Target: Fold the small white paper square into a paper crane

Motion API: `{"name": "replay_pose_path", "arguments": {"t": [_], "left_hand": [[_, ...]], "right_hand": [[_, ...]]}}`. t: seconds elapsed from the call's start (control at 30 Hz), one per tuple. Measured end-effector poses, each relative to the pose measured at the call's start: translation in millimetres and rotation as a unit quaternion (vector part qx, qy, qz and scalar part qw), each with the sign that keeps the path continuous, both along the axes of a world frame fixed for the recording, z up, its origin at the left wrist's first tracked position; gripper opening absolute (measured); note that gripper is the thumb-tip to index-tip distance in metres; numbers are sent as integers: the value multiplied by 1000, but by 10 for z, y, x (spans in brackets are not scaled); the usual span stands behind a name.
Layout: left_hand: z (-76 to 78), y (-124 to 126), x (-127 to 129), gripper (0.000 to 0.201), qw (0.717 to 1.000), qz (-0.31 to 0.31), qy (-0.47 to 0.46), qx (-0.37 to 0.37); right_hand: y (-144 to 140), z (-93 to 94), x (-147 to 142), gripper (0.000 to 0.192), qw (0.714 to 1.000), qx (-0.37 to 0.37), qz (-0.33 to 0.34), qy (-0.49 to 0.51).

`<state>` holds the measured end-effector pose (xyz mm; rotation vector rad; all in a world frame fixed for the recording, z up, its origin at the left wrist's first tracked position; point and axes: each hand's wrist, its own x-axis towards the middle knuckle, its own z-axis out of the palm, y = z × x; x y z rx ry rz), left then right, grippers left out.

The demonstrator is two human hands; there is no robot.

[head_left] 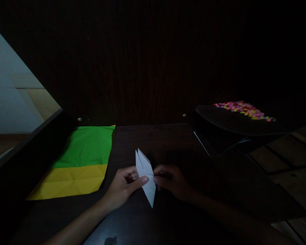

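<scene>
Near the table's (168, 143) front edge the left hand (123, 185) and right hand (172, 180), fingers curled, together pinch a folded white paper (145, 173), while the dark hides the right fingertips and far things.

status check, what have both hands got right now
Left hand and right hand both pinching the white folded pointed paper piece. Creased green and yellow paper sheets lie apart to the left. Nothing in the way.

Single head-worn view, angled down, close over the dark table (168, 143)
</scene>
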<state>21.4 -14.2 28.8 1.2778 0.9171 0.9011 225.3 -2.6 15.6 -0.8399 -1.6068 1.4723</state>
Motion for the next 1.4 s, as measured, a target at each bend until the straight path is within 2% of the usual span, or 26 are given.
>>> {"name": "replay_pose_path", "arguments": {"t": [0.17,0.37,0.43,0.57,0.77,0.87,1.0,1.13,1.27,1.4], "left_hand": [[-21,22,7,29,997,-14,-62,-47],[-35,47,22,29,996,-6,-74,-46],[-42,49,33,31,996,13,-76,-41],[-46,48,46,34,995,74,-72,-7],[-11,40,12,23,992,68,31,103],[1,24,11,25,996,42,26,74],[7,9,21,29,999,8,8,34],[-13,-1,16,30,999,-14,-43,-11],[2,-28,35,30,993,-25,-108,-30],[54,-40,79,26,999,-1,-48,-12]], "right_hand": [[-22,37,-10,22,1000,13,0,0],[-32,59,-36,19,999,36,-14,-27],[-36,48,-43,17,999,33,-15,-21],[-49,14,-56,19,1000,13,-15,5],[-49,1,-54,23,999,25,-18,14],[-42,24,-48,17,997,66,-40,-3],[-35,39,-48,10,985,127,-101,-61],[-29,32,-59,7,974,146,-139,-100],[-28,30,-71,7,975,137,-136,-112],[-30,43,-76,8,980,124,-113,-106]]}}
